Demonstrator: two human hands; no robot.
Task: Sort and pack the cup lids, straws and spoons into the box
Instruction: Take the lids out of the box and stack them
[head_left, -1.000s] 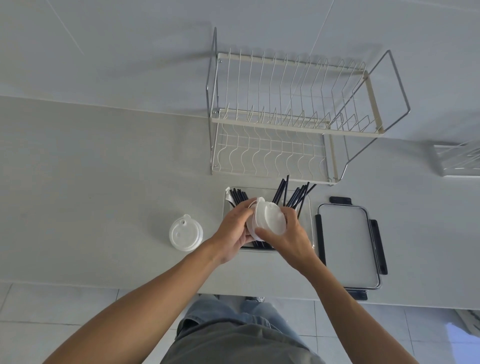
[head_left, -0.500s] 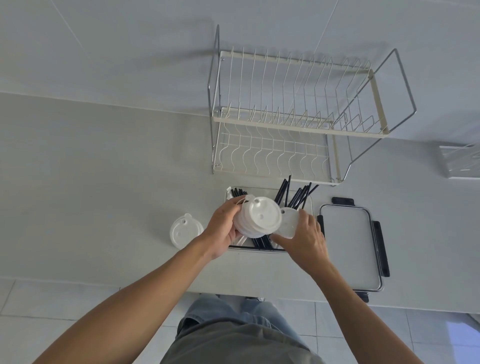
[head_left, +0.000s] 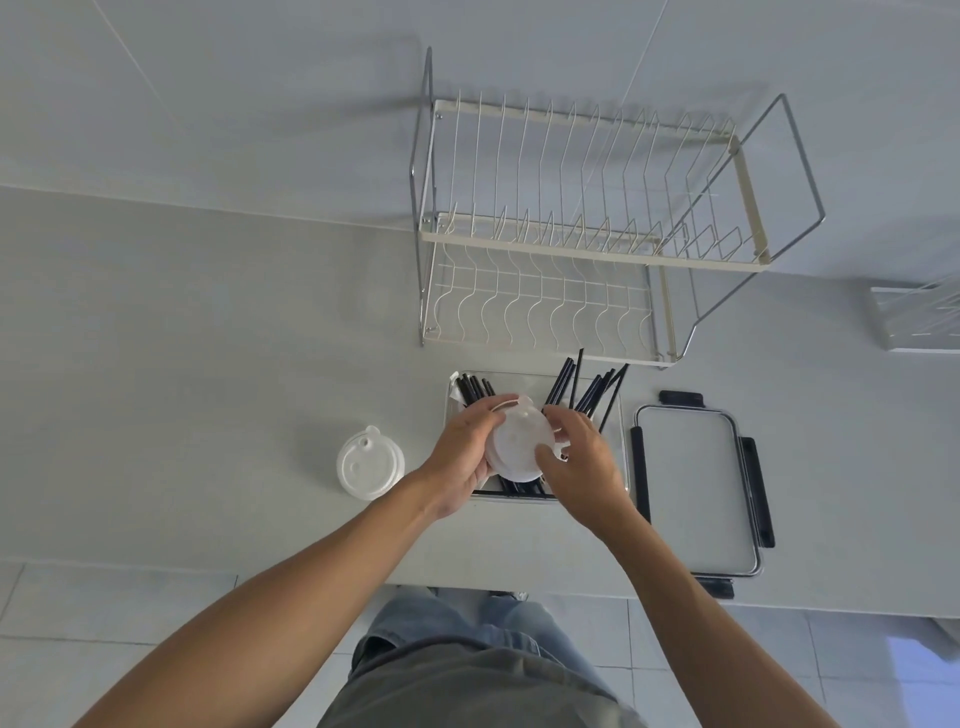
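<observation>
A loose lid stack (head_left: 370, 462) was seen on the counter (head_left: 182, 364), at nine o'clock from the box (head_left: 623, 415) and well apart from it. The left hand (head_left: 460, 457) was held over the box's left half, its fingers curled around the left rim of a second stack of lids (head_left: 517, 447), which was gripped just above the box. The right hand (head_left: 584, 462) was placed at three o'clock of that stack, fingers bent against its right edge and thumb pressed on its top face. Black straws (head_left: 587, 387) were seen inside the box, their ends fanned out past its rim at twelve o'clock. The box lid (head_left: 696, 483) was laid flat at three o'clock, just beside the box. A rack (head_left: 571, 249) was stood at twelve o'clock.
</observation>
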